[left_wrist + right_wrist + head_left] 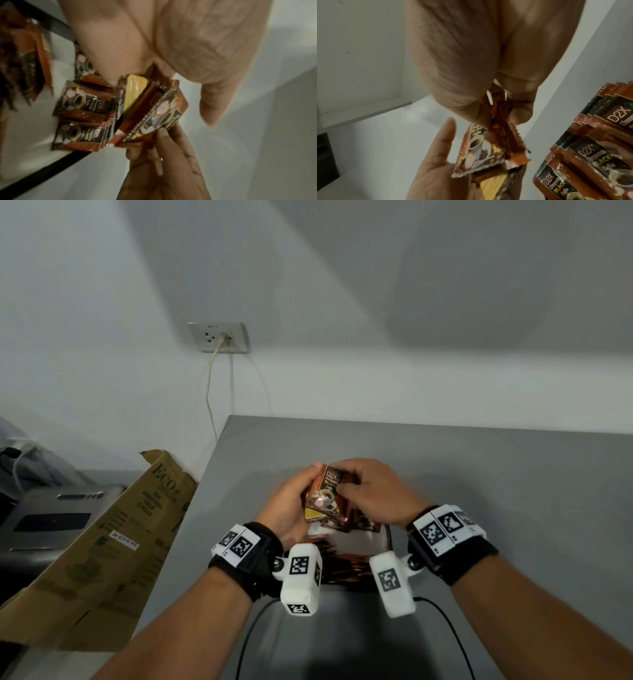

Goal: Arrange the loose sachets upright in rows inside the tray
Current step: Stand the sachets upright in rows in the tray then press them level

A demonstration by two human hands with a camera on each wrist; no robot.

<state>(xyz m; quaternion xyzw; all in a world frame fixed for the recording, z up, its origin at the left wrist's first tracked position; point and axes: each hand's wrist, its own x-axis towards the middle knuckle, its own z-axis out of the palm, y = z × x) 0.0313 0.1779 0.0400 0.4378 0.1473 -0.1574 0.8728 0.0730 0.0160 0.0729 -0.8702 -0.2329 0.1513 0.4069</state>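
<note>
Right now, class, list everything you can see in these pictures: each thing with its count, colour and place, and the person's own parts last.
held sachets: a small bunch, count unclear, brown, between both hands above the tray
standing sachets: several, brown, in rows in the tray
tray: one, white with dark rim, on the table below the hands
table: one, grey, against the wall
cardboard box: one, brown, left of the table
wall socket: one, white, on the wall, cord plugged in
left hand: holds the bunch
right hand: pinches the bunch's top
</note>
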